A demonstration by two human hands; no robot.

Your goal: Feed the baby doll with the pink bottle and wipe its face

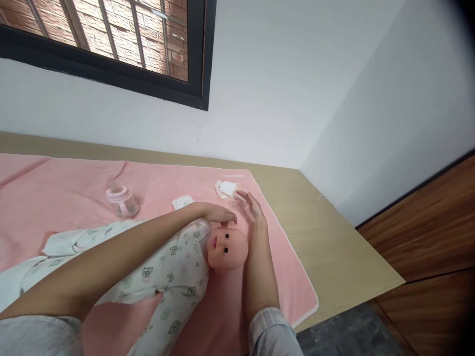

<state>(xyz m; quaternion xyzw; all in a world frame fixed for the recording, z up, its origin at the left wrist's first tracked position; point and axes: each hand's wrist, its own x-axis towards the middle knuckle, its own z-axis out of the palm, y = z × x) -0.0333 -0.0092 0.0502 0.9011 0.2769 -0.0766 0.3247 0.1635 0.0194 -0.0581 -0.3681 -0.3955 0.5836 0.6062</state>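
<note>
A bald baby doll (228, 247) in a white printed sleepsuit (178, 269) lies on its back on a pink blanket (163, 179), head toward the right. My left arm crosses above its body, and my left hand (219, 213) is at the far side of its head, fingers extended and nothing in them; whether it touches the head I cannot tell. My right forearm lies along the crown of the doll's head. Just beyond, my right hand (252, 206) is open, palm turned left, fingers apart and slightly curled. Near its fingertips rests a crumpled white tissue-like piece (225, 189).
On the blanket at left stands a pink-lidded clear baby bottle (122, 201). Another white piece (182, 201) lies partly behind my left arm. Beneath the blanket is a tan platform (319, 237), bordered by a white wall (267, 99), a dark-framed window (196, 94) and wooden panels (426, 242).
</note>
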